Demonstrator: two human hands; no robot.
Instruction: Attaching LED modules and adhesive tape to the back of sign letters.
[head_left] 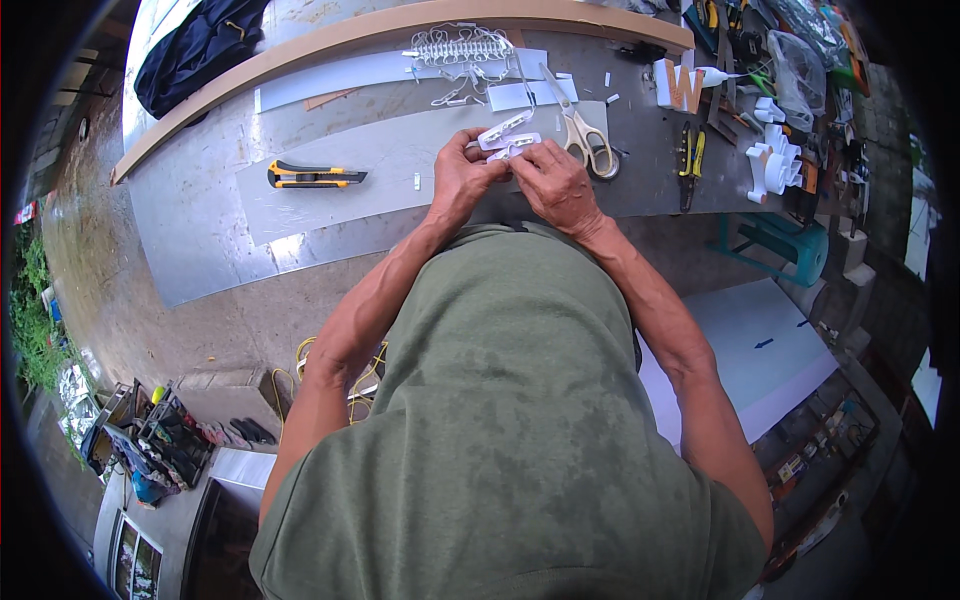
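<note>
Centrally: one small white piece (507, 130), held over the near edge of the worktop (190, 250). Left hand (465, 178): fingers pinching one end, apparently to steady it. Right hand (553, 182): fingers closed on the other end, probably for fine control. Scissors (573, 117): just beside the right hand, seemingly for easy reach. Utility knife (317, 177): apart, leftward. White wiring (462, 50): beyond, bunched, perhaps against tangling.
</note>
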